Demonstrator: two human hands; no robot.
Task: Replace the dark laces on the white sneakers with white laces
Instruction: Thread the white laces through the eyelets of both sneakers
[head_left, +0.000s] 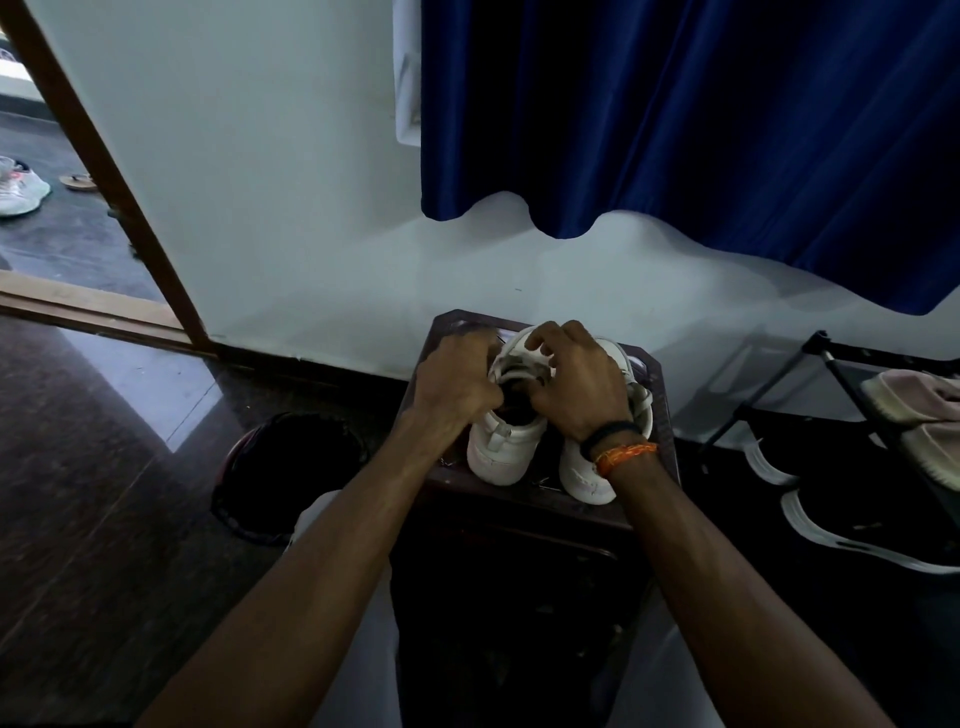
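Dark stool (452, 325) at frame centre bears two white sneakers (498, 447). Left hand (457, 382) and right hand (576, 387) curl round the left shoe's white laces (522, 364). Laces look soft and limp; pinching near the tips seems best.

I can read no words, brand marks or numbers anywhere here. The white sneakers (501, 441) under my hands show plain sides, and the dark shoes on the rack (857, 525) may carry a logo, but it's too dim to tell.
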